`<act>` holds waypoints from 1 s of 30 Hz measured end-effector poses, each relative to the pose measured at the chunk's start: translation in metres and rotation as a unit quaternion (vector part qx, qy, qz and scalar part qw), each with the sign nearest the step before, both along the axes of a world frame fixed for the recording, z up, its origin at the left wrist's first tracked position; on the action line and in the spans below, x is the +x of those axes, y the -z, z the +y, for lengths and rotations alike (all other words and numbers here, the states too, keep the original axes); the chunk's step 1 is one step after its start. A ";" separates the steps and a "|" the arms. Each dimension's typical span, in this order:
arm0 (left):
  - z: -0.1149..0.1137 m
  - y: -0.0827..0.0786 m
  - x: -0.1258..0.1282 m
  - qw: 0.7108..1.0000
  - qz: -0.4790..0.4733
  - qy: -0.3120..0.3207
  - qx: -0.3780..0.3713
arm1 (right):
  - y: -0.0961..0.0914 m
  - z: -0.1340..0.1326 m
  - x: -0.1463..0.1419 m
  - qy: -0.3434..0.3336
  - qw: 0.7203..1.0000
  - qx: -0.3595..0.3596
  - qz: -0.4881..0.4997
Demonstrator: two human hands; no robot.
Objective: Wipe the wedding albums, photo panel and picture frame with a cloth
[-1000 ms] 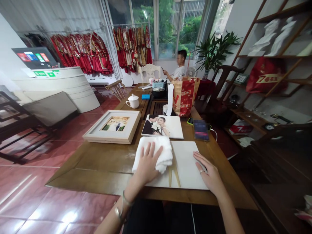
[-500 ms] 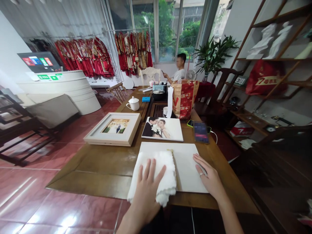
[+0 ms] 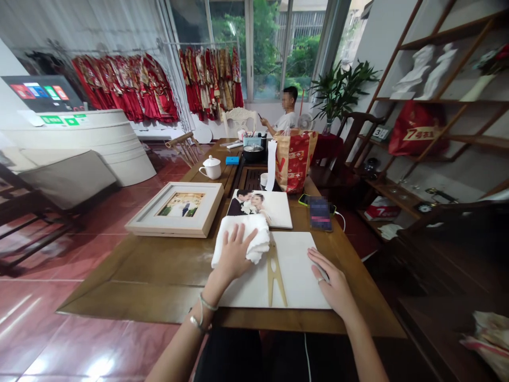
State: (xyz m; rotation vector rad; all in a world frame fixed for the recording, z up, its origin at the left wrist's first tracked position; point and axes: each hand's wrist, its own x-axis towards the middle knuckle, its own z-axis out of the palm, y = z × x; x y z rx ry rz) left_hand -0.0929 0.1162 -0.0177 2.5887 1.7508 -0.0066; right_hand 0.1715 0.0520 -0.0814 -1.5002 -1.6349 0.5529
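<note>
My left hand [image 3: 235,252] lies with spread fingers on a folded white cloth [image 3: 258,233], pressing it over the far left corner of a white panel [image 3: 296,265]. The cloth also overlaps the lower left of a photo print [image 3: 280,207] of a couple. On the panel, right of the cloth, lies a flat tan A-shaped piece [image 3: 272,276]. At the panel's right edge rests my right hand [image 3: 332,281], fingers stretched out and thumb apart. A grey patch shows between thumb and fingers; I cannot make out what it is.
On the wooden table [image 3: 151,270] are a framed picture [image 3: 175,207], lidded white cup [image 3: 212,167], blue box [image 3: 232,160], paper bag [image 3: 294,159] and phone [image 3: 320,214] with a cable. A person [image 3: 287,114] sits at the far end. Shelves [image 3: 429,98] stand at right.
My left hand has slid the cloth away from me, uncovering the A-shaped piece and the panel's near part. My right hand stays at the panel's right edge. The view has shifted slightly.
</note>
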 end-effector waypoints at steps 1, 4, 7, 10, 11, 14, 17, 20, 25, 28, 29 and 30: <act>0.003 0.002 0.000 1.000 -0.001 -0.002 0.003 | 0.000 0.000 0.000 0.000 1.000 -0.001 0.000; -0.005 0.004 -0.003 1.000 -0.007 -0.008 0.013 | -0.001 -0.001 0.000 0.001 1.000 -0.002 0.002; -0.031 0.000 -0.006 1.000 -0.012 -0.017 0.012 | -0.003 -0.002 -0.001 0.003 1.000 -0.004 0.006; -0.067 -0.007 -0.007 0.999 -0.001 -0.032 -0.030 | -0.003 -0.003 -0.001 0.005 1.000 -0.005 0.008; -0.079 -0.009 -0.007 0.998 0.000 -0.030 -0.049 | -0.003 -0.003 -0.001 0.005 1.000 -0.005 0.008; -0.111 -0.010 -0.006 0.995 -0.017 0.009 -0.094 | -0.001 -0.002 -0.001 0.006 1.000 0.003 0.004; -0.125 -0.009 -0.005 0.993 -0.032 0.036 -0.104 | 0.001 -0.002 0.001 0.006 1.000 0.008 -0.001; -0.113 -0.011 -0.003 0.993 -0.034 0.038 -0.108 | 0.000 -0.002 0.001 0.005 1.000 0.001 -0.001; -0.055 -0.003 0.008 0.999 -0.029 0.015 -0.042 | -0.003 -0.003 0.001 0.005 1.000 -0.004 0.005; -0.030 0.007 0.023 0.999 -0.033 -0.016 0.015 | -0.002 -0.002 0.000 0.004 1.000 0.002 0.004; -0.026 0.009 0.027 0.999 -0.034 -0.022 0.026 | -0.002 -0.002 0.000 0.005 1.000 0.004 0.004; -0.025 0.011 0.031 0.998 -0.036 -0.025 0.033 | -0.002 -0.002 0.000 0.005 1.000 0.007 0.004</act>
